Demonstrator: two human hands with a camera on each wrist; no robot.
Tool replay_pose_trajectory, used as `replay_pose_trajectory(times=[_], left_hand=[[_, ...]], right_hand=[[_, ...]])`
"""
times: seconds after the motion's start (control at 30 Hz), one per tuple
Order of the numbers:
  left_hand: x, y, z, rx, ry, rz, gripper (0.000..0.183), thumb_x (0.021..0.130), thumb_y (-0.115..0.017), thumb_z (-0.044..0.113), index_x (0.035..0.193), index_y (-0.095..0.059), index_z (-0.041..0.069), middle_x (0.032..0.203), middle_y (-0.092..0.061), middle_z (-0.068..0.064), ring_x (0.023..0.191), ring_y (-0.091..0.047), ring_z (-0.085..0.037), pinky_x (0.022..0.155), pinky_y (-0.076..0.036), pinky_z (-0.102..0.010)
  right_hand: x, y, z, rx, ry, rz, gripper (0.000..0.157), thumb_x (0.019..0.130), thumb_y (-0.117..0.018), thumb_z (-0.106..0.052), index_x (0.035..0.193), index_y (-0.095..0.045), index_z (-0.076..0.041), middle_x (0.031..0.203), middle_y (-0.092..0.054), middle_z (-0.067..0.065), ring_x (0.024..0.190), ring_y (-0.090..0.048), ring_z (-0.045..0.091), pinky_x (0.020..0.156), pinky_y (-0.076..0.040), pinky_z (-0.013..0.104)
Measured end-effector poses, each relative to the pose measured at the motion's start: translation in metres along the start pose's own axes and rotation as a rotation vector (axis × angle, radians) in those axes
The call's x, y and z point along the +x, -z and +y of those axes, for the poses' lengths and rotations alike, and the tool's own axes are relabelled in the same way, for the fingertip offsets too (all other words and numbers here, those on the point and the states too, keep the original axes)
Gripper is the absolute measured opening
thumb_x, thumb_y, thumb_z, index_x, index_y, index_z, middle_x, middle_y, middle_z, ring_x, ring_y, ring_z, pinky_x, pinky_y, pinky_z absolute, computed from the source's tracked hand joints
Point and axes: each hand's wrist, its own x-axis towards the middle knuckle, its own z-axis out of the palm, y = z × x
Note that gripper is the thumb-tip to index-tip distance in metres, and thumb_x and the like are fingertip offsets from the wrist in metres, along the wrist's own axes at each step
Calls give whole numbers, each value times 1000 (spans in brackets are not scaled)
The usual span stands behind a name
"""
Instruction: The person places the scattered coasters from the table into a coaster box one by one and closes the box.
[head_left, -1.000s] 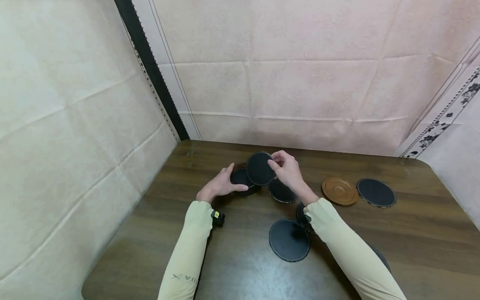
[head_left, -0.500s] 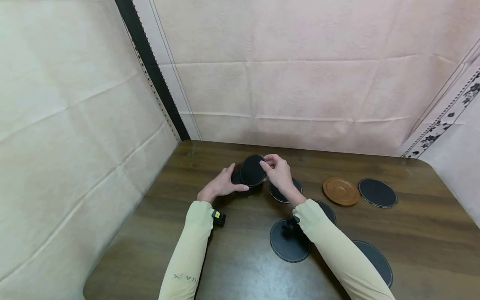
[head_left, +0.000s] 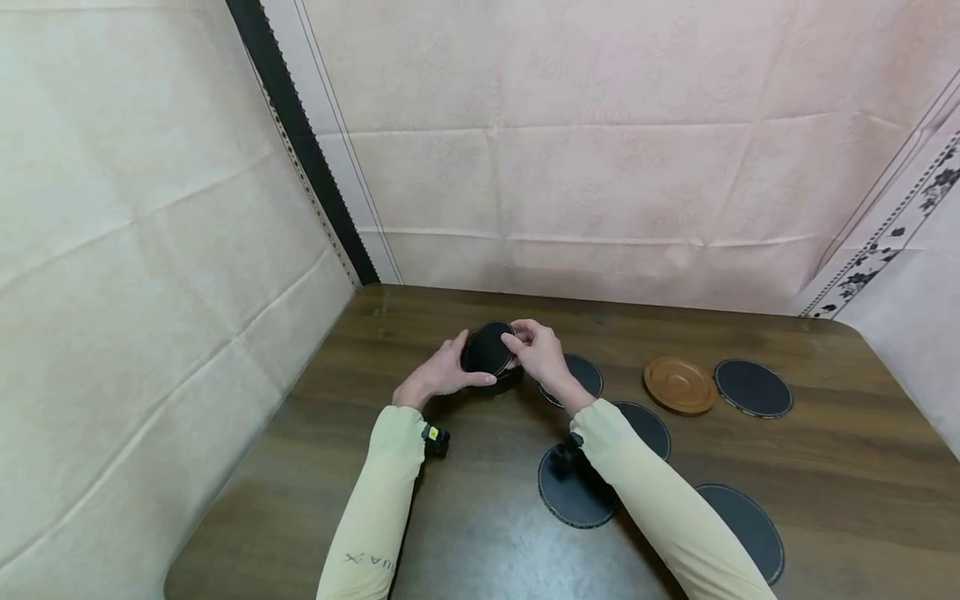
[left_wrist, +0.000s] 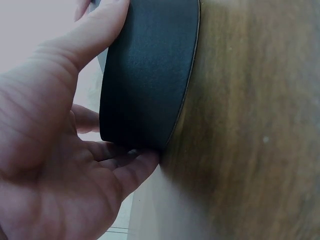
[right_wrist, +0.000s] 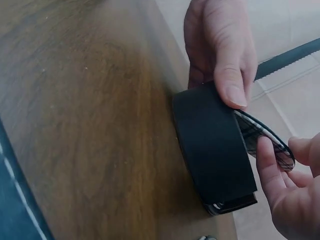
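Observation:
A round black coaster holder [right_wrist: 215, 145] with a low curved wall stands on the table; its wall [left_wrist: 150, 75] fills the middle of the left wrist view. My left hand [head_left: 444, 368] grips it from the left side, thumb near the rim and fingers around the far side. Between thumb and fingers, my right hand [head_left: 538, 354] pinches the right edge of a round black coaster [head_left: 486, 348]. That coaster tilts over the holder's opening, its far edge down at the rim, and a plaid underside shows in the right wrist view. The holder's inside is mostly hidden.
Several black stitched coasters lie flat to the right: one close by [head_left: 585, 375], one beside the right forearm [head_left: 647, 427], one nearer the front [head_left: 573, 487]. A brown wooden disc [head_left: 678, 383] lies next to another coaster [head_left: 753, 388]. Pale cloth walls [head_left: 600, 167] stand behind the table.
My right hand has moved left and toward me, bringing the coaster down from above onto the holder's opening. My left hand has stayed at the holder.

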Motion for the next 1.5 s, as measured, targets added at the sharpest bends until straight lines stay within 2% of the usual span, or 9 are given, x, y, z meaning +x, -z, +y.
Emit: replay_pose_trajectory(times=[0.17, 0.3, 0.47, 0.57, 0.8, 0.93, 1.13, 1.3, 1.5], left_hand=[[0, -1, 0, -7, 0, 6, 118, 75, -74, 64, 159, -7, 15, 157, -26, -18, 135, -41, -33, 113, -33, -54], [0, 0, -2, 1, 1, 12, 118, 75, -74, 65, 159, -7, 15, 158, -25, -17, 137, -40, -32, 114, -33, -54], [-1, -1, -3, 25, 16, 2, 121, 73, -71, 71, 160, -5, 17, 163, -18, -15, 145, -31, -31, 116, -29, -55], [-1, -1, -3, 23, 24, 2, 122, 72, -71, 71, 160, -5, 19, 163, -18, -15, 145, -31, -31, 116, -29, -56], [0, -1, -3, 24, 21, 11, 122, 71, -72, 72, 160, -6, 19, 163, -18, -14, 146, -30, -31, 115, -30, -56], [0, -2, -4, 29, 20, 5, 124, 70, -71, 75, 160, -6, 20, 164, -16, -13, 148, -28, -30, 116, -29, -55], [-1, -1, -3, 23, 14, 6, 123, 70, -71, 73, 160, -5, 21, 165, -12, -14, 149, -24, -31, 117, -27, -56], [-3, 0, -2, 12, 10, 3, 121, 72, -72, 70, 160, -6, 20, 165, -12, -14, 150, -23, -32, 117, -27, -56], [-3, -1, -2, 16, 11, 1, 121, 72, -72, 71, 160, -5, 20, 165, -11, -14, 150, -21, -32, 117, -26, -57]], right_hand=[[1, -3, 1, -29, 1, -38, 44, 96, -64, -24, 134, -55, -3, 108, -67, 19, 62, -67, 15, 73, -59, 43], [1, 1, 0, -88, 3, -54, 44, 97, -63, -27, 134, -57, -6, 114, -68, 17, 67, -69, 21, 72, -59, 41], [-1, 12, -2, -247, 7, -46, 42, 98, -61, -32, 133, -60, -9, 124, -66, 13, 100, -67, 27, 85, -56, 43], [-2, 19, -4, -294, 17, -40, 38, 98, -61, -31, 129, -62, -9, 124, -66, 12, 109, -63, 28, 91, -53, 43], [-5, 36, -8, -325, 72, -48, 22, 97, -61, -26, 112, -67, -11, 111, -68, 8, 99, -64, 25, 82, -53, 38], [-11, 47, -11, -332, 102, -56, 23, 97, -61, -25, 112, -68, -9, 108, -70, 9, 96, -64, 25, 78, -53, 35], [-20, 72, -13, -313, 116, -55, 21, 98, -60, -23, 111, -67, -9, 107, -70, 13, 89, -65, 29, 64, -54, 29], [-30, 95, -15, -321, 124, -36, 21, 98, -59, -23, 111, -66, -8, 105, -68, 15, 88, -63, 34, 63, -53, 28], [-38, 126, -10, -386, 142, 10, 22, 99, -58, -25, 111, -66, -8, 102, -68, 16, 76, -61, 16, 64, -54, 28]])
